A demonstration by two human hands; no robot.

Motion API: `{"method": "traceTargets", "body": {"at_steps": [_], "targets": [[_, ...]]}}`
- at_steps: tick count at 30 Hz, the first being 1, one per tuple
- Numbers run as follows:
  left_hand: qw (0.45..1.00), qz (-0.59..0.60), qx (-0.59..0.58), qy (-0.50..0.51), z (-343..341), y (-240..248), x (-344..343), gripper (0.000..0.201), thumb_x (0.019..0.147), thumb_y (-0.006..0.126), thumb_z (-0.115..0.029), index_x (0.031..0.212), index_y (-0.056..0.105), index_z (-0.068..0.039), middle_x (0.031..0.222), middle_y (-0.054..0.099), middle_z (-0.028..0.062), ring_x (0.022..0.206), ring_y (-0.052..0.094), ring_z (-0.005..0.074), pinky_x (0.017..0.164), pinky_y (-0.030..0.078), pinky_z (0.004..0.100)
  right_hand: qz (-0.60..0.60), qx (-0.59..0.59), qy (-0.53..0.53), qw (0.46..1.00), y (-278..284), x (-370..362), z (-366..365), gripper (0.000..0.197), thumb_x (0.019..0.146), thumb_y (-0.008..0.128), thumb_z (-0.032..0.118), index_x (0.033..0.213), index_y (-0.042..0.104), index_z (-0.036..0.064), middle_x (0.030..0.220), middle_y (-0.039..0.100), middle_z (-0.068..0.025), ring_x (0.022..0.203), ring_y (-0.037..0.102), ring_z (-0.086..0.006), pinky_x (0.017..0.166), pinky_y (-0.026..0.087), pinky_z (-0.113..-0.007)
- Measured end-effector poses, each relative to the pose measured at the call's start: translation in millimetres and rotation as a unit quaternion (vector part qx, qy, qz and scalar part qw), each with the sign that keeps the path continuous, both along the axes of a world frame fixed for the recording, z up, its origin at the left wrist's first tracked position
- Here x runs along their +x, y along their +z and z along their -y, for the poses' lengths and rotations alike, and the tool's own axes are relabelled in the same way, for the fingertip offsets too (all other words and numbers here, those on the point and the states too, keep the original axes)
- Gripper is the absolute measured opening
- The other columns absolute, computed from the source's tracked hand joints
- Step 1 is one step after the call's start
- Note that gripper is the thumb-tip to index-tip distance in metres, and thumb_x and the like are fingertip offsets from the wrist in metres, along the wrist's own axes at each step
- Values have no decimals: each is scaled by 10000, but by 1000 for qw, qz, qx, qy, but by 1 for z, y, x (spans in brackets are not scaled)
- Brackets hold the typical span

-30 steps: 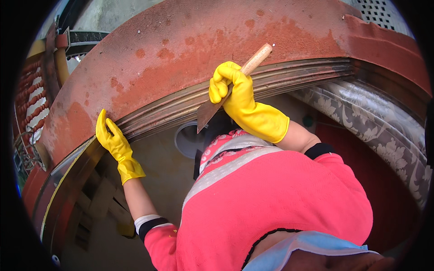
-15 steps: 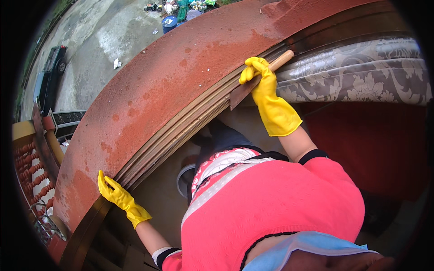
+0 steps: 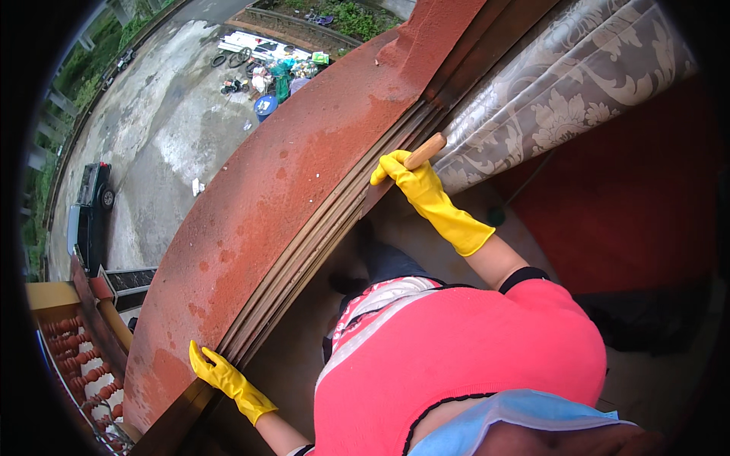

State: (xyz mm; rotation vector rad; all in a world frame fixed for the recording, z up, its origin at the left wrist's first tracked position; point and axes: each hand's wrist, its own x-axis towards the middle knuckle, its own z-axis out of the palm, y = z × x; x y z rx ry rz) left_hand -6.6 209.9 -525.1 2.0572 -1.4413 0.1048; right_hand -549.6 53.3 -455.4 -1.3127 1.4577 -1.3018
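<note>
My right hand, in a yellow rubber glove, is closed around a scraper. Its round wooden handle sticks out toward the curtain side. Its flat dark blade lies against the inner side of the grooved window track, partly hidden by the glove. My left hand, gloved alike, rests at the track's lower left end with its fingers stretched out over the sill's edge. It holds nothing that I can see.
A wide red-painted sill curves along the track's outer side. A patterned grey curtain hangs at the right. Outside below are a dark pickup truck, a blue barrel and piled rubbish. Red balusters stand at lower left.
The view has turned, and the track now runs more steeply. My right hand with the scraper appears lower and farther left, still by the track. My left hand stays at the track's lower end.
</note>
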Motion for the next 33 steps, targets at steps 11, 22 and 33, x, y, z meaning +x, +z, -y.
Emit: {"method": "traceTargets", "body": {"at_steps": [11, 22, 33], "targets": [[995, -43, -16, -91, 58, 40, -112, 333, 996, 559, -87, 1316, 577, 5, 1323, 597, 162, 1234, 550, 307, 1069, 409, 387, -223, -166, -49, 959, 49, -143, 25, 256, 889, 552, -109, 1068, 717, -28, 1302, 622, -99, 841, 617, -133, 702, 474, -214], [995, -31, 63, -75, 58, 19, -139, 345, 1005, 547, -101, 1335, 568, -4, 1334, 588, 167, 1242, 539, 313, 1092, 382, 398, -390, -323, -164, 846, 156, -150, 44, 244, 913, 580, -96, 1075, 710, 32, 1245, 684, -134, 1103, 666, -212, 970, 493, -290], [992, -31, 101, -72, 61, 14, -135, 348, 1019, 535, -131, 1343, 565, -7, 1349, 584, 154, 1243, 537, 302, 1095, 377, 386, -404, -188, -101, 889, 70, -174, 41, 162, 873, 660, -66, 992, 721, 24, 1206, 702, -153, 1061, 693, -226, 924, 515, -283]]}}
